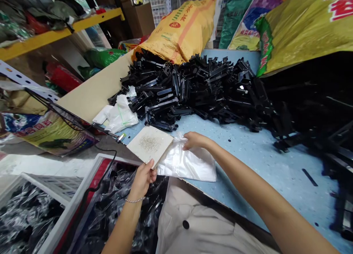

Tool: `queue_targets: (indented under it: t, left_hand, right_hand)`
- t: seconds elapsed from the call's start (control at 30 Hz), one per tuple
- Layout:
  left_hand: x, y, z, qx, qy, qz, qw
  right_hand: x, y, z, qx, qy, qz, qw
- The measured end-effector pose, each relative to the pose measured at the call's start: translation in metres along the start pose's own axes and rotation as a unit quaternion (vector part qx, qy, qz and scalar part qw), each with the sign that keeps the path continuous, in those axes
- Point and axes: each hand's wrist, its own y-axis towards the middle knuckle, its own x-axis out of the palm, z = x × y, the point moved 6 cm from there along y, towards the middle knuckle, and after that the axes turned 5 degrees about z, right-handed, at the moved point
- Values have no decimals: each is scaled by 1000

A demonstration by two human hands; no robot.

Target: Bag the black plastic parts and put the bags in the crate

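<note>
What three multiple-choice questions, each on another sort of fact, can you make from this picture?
1. Where is the heap of black plastic parts? A on the floor B on the blue tabletop C on a shelf
2. What colour is the sack behind it? A red B blue C yellow
3. What does the right hand do? A grips a white plastic bag B holds a black part C rests on the sack

1 B: it lies on the tabletop. 2 C: its cloth is yellow. 3 A: it pinches the bag.
</note>
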Motion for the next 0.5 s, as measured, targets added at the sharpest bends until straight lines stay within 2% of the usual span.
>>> queue_targets:
  t: [0.13,0.23,0.37,0.5]
  left_hand:
    - [-4,8,-8,14,143,-3,990]
    - [-9,17,-7,9,221,-16,975]
    - [-16,26,1,13,249,8,968]
    - [-15,29,0,17,257,20,966]
  right_hand:
    - [-1,8,-5,-4,-3,15,1000]
    - [-4,1,1,-8,8,36,999]
    - [-10,-16,4,-31,26,81,996]
    - [-12,-27,-11,-103,13,159,982]
